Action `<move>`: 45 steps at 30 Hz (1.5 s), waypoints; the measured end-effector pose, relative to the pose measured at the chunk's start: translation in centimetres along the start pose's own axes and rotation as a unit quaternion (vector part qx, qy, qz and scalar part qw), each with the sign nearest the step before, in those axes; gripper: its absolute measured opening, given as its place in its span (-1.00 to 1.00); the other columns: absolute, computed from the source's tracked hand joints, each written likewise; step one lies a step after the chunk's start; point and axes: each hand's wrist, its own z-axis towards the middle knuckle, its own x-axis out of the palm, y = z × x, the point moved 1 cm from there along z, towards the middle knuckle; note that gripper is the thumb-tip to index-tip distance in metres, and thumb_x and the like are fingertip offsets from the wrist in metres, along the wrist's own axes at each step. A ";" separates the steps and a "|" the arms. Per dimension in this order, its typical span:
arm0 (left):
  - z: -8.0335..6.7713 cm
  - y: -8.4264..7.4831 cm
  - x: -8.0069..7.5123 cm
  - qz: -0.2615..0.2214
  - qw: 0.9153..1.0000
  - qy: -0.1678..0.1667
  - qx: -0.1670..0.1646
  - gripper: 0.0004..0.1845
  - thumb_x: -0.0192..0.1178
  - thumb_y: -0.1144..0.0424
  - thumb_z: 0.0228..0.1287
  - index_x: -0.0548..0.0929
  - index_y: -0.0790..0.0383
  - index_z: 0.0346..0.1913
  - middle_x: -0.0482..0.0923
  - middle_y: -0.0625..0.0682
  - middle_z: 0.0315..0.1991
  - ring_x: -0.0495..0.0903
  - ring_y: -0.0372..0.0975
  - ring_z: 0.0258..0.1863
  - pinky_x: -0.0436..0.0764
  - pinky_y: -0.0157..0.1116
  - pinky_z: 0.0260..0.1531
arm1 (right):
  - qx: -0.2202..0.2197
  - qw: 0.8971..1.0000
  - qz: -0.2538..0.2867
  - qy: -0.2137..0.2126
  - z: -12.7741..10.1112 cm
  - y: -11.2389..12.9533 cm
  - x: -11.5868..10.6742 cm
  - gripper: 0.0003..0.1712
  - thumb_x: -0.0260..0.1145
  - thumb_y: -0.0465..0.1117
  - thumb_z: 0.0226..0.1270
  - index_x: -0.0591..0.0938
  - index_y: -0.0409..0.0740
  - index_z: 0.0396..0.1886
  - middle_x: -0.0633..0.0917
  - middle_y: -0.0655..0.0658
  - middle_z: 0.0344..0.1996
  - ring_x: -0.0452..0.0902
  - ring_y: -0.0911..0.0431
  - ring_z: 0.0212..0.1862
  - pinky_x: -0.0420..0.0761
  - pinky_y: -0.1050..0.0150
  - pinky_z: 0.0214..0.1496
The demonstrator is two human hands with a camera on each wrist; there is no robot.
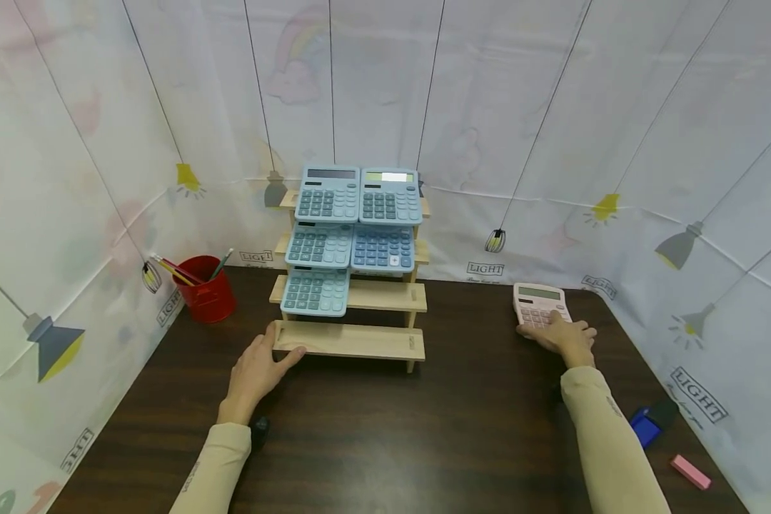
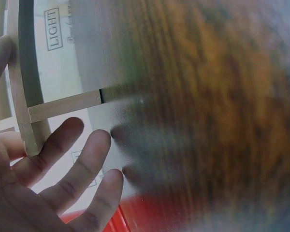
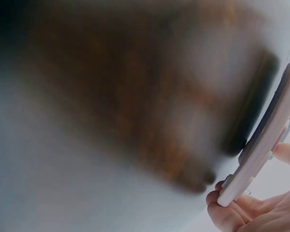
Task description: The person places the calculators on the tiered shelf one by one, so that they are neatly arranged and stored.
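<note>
My left hand (image 1: 257, 373) holds the left end of the lowest board of a tiered wooden rack (image 1: 353, 341), thumb at the front edge. In the left wrist view its other fingers spread beside the board's end (image 2: 33, 140). On the rack's upper tiers rest several blue calculators (image 1: 326, 194), one a darker blue (image 1: 383, 248). Far to the right, my right hand (image 1: 562, 335) grips the near edge of a pink calculator (image 1: 540, 294). The right wrist view has this calculator (image 3: 270, 130) edge-on and tilted, thumb over its keys and fingertips curled under its lower edge.
A red cup (image 1: 210, 300) with pencils stands left of the rack. Near the right table edge lie a blue object (image 1: 645, 428) and a pink bar (image 1: 690, 472). A printed white curtain (image 1: 475, 128) encloses the dark wooden table (image 1: 385, 435) at the back and sides.
</note>
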 end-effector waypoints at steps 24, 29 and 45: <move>0.1 0.1 -0.3 0.001 1.000 -0.001 0.000 0.15 0.02 -0.53 0.23 0.01 0.24 0.60 0.41 0.38 0.30 0.55 0.13 0.00 0.56 0.21 0.07 | -0.073 0.996 -0.015 -0.047 -6.1 6.1 1.3 0.33 0.11 0.65 0.10 0.09 -0.18 0.59 0.26 -0.73 0.13 0.16 -0.50 0.09 0.33 -0.36 0.06; 0.0 0.0 -0.3 -0.001 1.000 -0.002 0.004 0.15 0.02 -0.53 0.23 0.01 0.25 0.60 0.41 0.39 0.31 0.56 0.14 0.02 0.56 0.21 0.07 | -0.089 0.993 -0.020 -0.071 -8.5 7.7 0.7 0.31 0.09 0.66 0.10 0.12 -0.14 0.59 0.32 -0.70 0.10 0.21 -0.48 0.06 0.43 -0.30 -0.07; -0.5 -0.2 -0.4 -0.001 1.000 -0.011 0.012 0.11 0.05 -0.49 0.26 0.04 0.23 0.60 0.45 0.36 0.24 0.56 0.10 -0.06 0.58 0.16 -0.02 | -0.136 0.984 -0.008 -0.113 -15.8 13.1 -0.2 0.26 0.19 0.67 0.01 0.25 0.00 0.56 0.41 -0.53 -0.03 0.26 -0.31 -0.01 0.42 -0.04 -0.23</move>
